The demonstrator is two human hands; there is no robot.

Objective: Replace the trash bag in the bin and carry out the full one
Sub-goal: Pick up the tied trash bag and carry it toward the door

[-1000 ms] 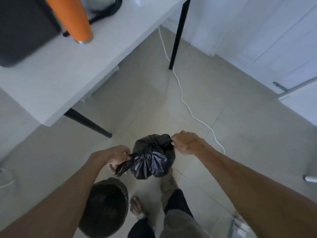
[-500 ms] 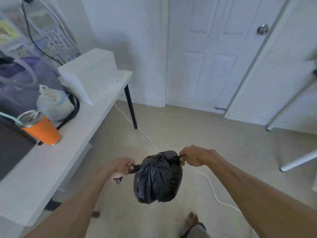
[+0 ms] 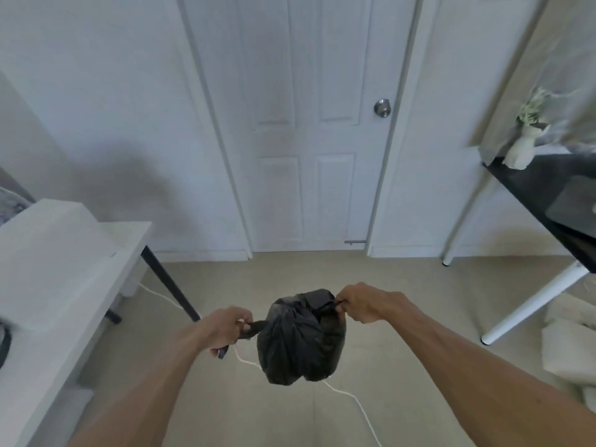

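A full black trash bag (image 3: pixel 300 340) hangs in the air in front of me, low in the middle of the view. My left hand (image 3: pixel 225 327) grips a twisted tail of the bag's top on its left side. My right hand (image 3: pixel 361 301) grips the other tail on the bag's upper right. The two tails are pulled apart sideways. The bin is out of view.
A shut white door (image 3: pixel 316 140) with a round metal knob (image 3: pixel 382 108) faces me. A white table (image 3: pixel 64 269) with a black leg stands at left, a dark-topped table (image 3: pixel 548 195) with white legs at right. A white cable (image 3: pixel 354 401) runs across the tiled floor.
My view has swung up from the floor and the bin to the door. The bag has stayed between both hands, held at about the same height.
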